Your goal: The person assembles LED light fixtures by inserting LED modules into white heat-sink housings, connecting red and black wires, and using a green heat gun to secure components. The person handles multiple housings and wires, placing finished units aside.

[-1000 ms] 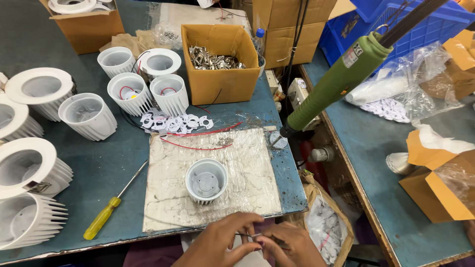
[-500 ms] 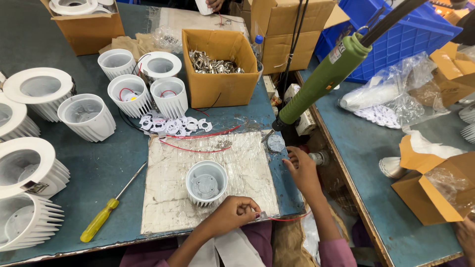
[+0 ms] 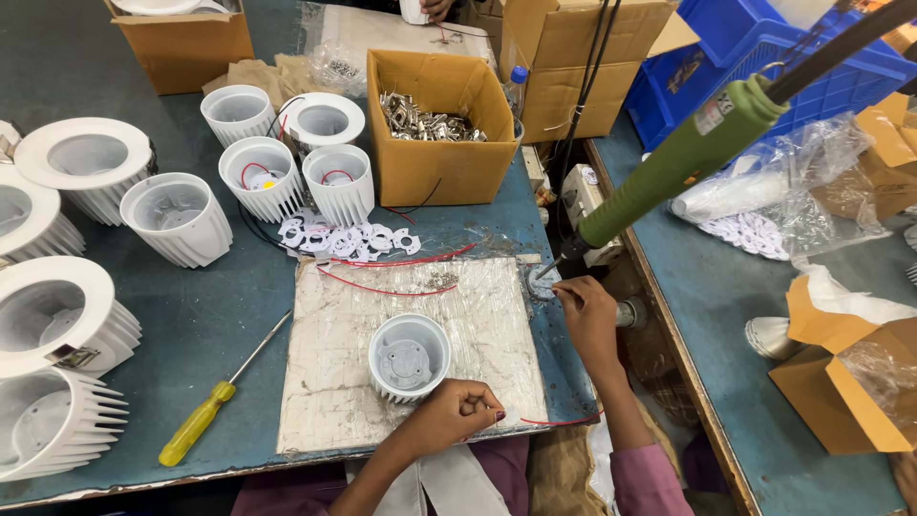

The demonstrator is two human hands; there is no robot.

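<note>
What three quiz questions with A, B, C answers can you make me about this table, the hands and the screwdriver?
1. Where does the yellow-handled screwdriver lie?
A. left of the work mat
B. inside the cardboard box
C. under the green tool

2. What colour are the loose wires on the mat?
A. blue
B. red
C. green

3. What is the right hand doing?
A. lying flat on the mat
B. gripping the screwdriver
C. reaching to the small dish under the green tool

Answers: 1 A, it lies on the blue table beside the mat. 2 B, thin red strands cross the mat's top. 3 C, its fingertips are at the dish.
</note>
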